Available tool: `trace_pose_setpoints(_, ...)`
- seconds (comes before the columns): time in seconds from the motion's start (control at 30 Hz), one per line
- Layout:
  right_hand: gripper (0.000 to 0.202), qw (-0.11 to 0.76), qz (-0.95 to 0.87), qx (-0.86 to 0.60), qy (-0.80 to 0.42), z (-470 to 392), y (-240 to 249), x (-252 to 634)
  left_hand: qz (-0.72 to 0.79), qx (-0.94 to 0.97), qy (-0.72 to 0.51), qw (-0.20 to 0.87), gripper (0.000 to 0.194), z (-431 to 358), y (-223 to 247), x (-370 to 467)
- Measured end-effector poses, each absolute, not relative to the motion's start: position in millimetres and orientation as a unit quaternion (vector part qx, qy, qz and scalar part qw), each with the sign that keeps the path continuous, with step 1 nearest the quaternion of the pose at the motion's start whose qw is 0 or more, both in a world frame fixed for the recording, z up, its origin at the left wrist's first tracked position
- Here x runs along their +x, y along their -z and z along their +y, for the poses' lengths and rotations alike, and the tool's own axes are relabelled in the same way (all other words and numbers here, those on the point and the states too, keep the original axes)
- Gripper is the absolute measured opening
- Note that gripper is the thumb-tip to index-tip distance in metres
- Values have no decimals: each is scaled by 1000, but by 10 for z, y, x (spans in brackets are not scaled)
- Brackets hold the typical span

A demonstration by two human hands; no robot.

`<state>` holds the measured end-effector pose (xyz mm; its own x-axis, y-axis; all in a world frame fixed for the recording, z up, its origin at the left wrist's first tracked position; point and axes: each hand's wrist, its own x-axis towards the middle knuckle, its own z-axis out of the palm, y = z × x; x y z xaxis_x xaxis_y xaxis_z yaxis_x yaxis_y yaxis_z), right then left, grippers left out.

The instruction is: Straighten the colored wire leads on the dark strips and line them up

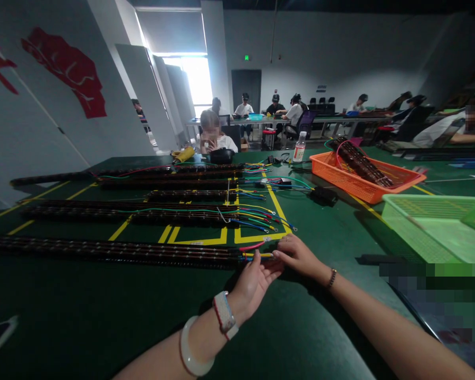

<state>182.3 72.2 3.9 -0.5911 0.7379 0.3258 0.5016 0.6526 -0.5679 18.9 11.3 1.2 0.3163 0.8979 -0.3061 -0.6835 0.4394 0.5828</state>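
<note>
A long black wire harness (pixel 114 249) lies across the near part of the green table, and short coloured wires (pixel 250 255) come out of its right end. My left hand (pixel 255 282), palm turned up, supports these wires, its thumb over them. At the wire tips, my right hand (pixel 298 256) pinches with thumb and bent fingers; its fingertips touch the yellow wire's end area. A red wire (pixel 254 246) sticks out just above my left hand. Behind lie more dark harnesses (pixel 122 212) with blue, yellow and red leads ending in ring terminals.
On the right stand an orange basket (pixel 340 182) holding a dark bundle and a green basket (pixel 439 227). A bottle (pixel 300 146) stands at the back. Yellow tape marks the green table (pixel 142 311). One person sits across the table; several others sit farther away.
</note>
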Motion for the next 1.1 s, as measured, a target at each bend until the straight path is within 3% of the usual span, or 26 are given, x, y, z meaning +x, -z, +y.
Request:
trace_pose_setpoints(0.57, 45, 309, -778, -467, -285, 820, 37, 1707, 370, 172, -491, 770, 40, 30, -93, 189)
trace_pose_setpoints(0.77, 50, 279, -773, -484, -302, 805, 62, 1738, 377, 180, -474, 775, 40, 37, -76, 165)
trace_pose_setpoints(0.9, 55, 316, -780, -501, -203, 743, 29, 1782, 367, 183, -479, 776, 39, 50, -32, 166)
trace_pose_setpoints(1.1, 46, 288, -894, -343, 3, 594, -44, 1794, 358, 160, -497, 774, 35, 63, 8, 182)
